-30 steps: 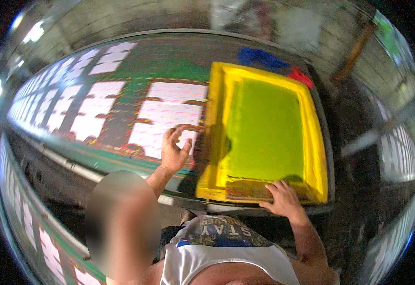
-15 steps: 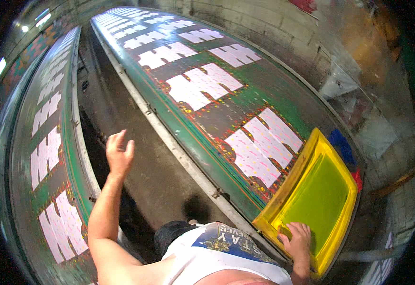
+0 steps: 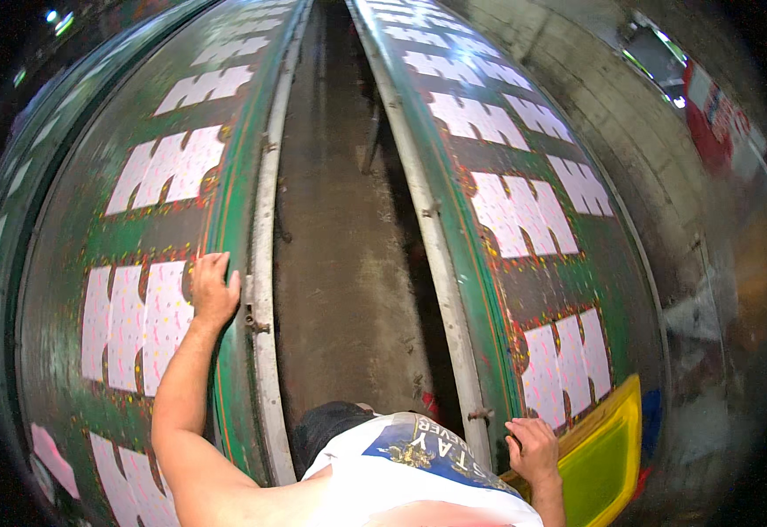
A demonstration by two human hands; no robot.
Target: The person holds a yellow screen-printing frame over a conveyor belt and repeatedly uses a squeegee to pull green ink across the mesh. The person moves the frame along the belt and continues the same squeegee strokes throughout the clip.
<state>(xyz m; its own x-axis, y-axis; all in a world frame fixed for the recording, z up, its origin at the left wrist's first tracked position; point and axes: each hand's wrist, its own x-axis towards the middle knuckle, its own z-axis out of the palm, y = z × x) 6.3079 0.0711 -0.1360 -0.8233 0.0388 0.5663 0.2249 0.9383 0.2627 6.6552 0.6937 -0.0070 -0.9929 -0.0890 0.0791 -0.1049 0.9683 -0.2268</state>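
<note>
My left hand [image 3: 215,288] is open, fingers stretched and thumb apart, over the inner edge of the left table, beside a pale printed fabric piece [image 3: 166,307]. Whether it touches the table I cannot tell. My right hand [image 3: 535,450] has loosely bent fingers with nothing seen in them. It is at the near left end of a yellow-edged printing screen [image 3: 634,439] with a green mesh, and covers part of its frame. The screen lies on the right table, just nearer than a pink-and-yellow patterned fabric piece [image 3: 568,369].
Long green tables [image 3: 241,351] on both sides carry rows of pale fabric pieces. Metal rails [image 3: 443,263] with small bolts edge the walkway [image 3: 344,299] between them. A pink scrap [image 3: 54,461] lies at the lower left. A block wall [image 3: 568,70] runs along the right.
My view has turned left. My left hand has gone from above the walkway to the left table's edge. My right hand has shifted from the screen's near side toward its left corner.
</note>
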